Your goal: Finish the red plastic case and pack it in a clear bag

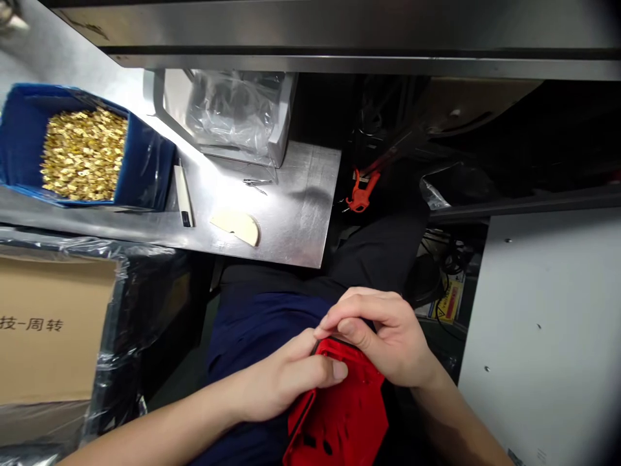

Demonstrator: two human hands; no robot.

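Note:
A red plastic housing [352, 414] with small holes and a dark rim is held over the lap, its lower end cut off by the view's bottom edge. My left hand [301, 372] grips its left upper edge, thumb pressed on the inner face and fingers behind. At the top edge, my right hand [383, 333] has its fingers closed together, index finger and thumb bent close to the rim. Whether a small part sits between those fingertips is hidden. The two hands meet at the housing's upper left corner.
A blue bin [24, 142] of small brass pieces stands on the metal table [310, 194]. Near it are a white-handled tool [183, 194], a cream half-round piece [237, 226] and a grey tray [286, 123] with clear bags. An orange tool [361, 191] hangs beyond; a cardboard box [48, 336] sits left.

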